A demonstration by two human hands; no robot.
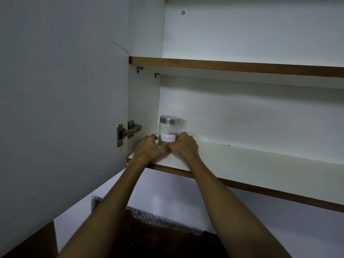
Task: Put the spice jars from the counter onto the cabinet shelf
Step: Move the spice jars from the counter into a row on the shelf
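Note:
A clear glass spice jar with a silver metal lid and a white handwritten label stands upright on the lower cabinet shelf, in its far left corner. My left hand curls round the jar's lower left side. My right hand curls round its lower right side. The thumbs meet in front of the jar's base, which they hide. Both forearms reach up from below.
The open cabinet door stands at the left on a metal hinge. An upper shelf with a brown edge runs above. The dark counter lies far below, between my arms.

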